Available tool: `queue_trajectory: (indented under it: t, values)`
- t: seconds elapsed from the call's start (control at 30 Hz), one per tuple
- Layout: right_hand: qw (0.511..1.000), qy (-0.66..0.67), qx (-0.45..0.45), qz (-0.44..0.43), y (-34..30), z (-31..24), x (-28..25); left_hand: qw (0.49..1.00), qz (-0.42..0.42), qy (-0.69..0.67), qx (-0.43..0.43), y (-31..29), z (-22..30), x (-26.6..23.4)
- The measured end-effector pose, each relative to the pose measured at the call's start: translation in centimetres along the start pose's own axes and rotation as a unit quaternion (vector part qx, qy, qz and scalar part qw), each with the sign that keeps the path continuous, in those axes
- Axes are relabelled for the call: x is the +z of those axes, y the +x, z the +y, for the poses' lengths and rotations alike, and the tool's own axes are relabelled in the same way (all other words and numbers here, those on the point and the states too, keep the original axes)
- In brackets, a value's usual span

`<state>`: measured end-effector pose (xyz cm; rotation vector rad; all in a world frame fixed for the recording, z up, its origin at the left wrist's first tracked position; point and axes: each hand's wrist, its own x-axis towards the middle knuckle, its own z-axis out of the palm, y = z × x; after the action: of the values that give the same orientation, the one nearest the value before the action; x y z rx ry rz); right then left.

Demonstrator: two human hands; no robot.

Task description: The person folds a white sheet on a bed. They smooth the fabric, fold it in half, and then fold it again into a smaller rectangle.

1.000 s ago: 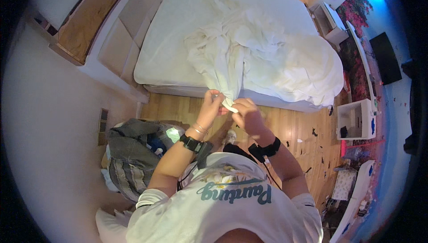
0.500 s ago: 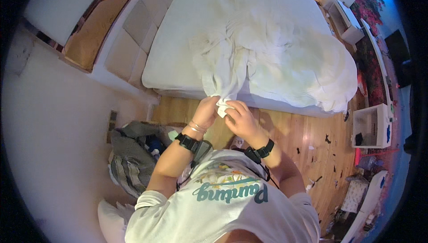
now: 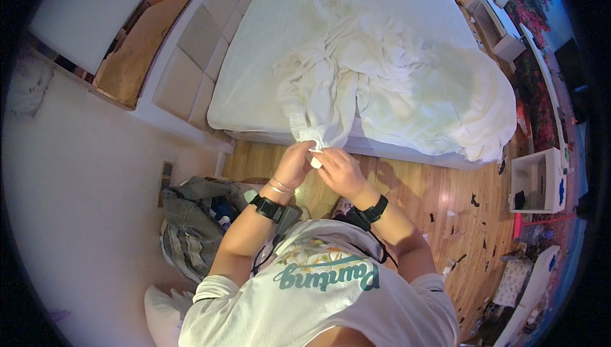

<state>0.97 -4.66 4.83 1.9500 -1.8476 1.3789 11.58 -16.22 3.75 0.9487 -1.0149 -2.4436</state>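
Note:
A rumpled white bed cover (image 3: 377,54) lies across the bed, and one gathered end hangs over the near side of the mattress (image 3: 245,83). My left hand (image 3: 293,165) pinches the edge of this end. Close beside it, almost touching, my right hand (image 3: 342,172) grips the same edge with thumb and fingers. A small white flap of the cloth sticks out below, between the two hands. Both hands are in front of the bed, above the wooden floor. The exact fingertip contact is partly hidden by folds and by the fingers.
A padded headboard (image 3: 181,83) stands at the left. Grey clothes (image 3: 191,239) are heaped by my left arm, with a white pillow (image 3: 162,312) nearer. Dark scraps (image 3: 475,200) litter the wooden floor (image 3: 420,188) at right, near a white open cabinet (image 3: 538,181).
My hands have drawn closer together on the cover's edge, the right fingers shifting left. Less of the white flap shows between them. The view has shifted slightly.

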Motion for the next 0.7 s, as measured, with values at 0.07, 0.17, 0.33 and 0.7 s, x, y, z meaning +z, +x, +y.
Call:
queue_trajectory:
  t: [0.07, 0.17, 0.33, 0.7]
  values:
    - [0.999, 0.022, 0.039, 0.015, -0.3, 0.4, 0.6, 1.000, 0.013, -0.012, -0.017, -0.2, -0.3, 0.3]
    - [0.982, 0.113, 0.145, 0.034, -0.2, 0.5, 1.0, 0.999, -0.041, -0.015, -0.031, 0.6, -0.9, -0.4]
    - [0.912, 0.276, 0.302, -0.015, 0.7, -1.9, -1.7, 0.992, -0.095, -0.062, -0.055, 4.4, -1.9, -1.1]
    - [0.952, 0.158, 0.260, -0.042, 2.0, -1.3, -10.0, 0.985, 0.001, -0.169, -0.040, 13.1, -0.7, 0.6]
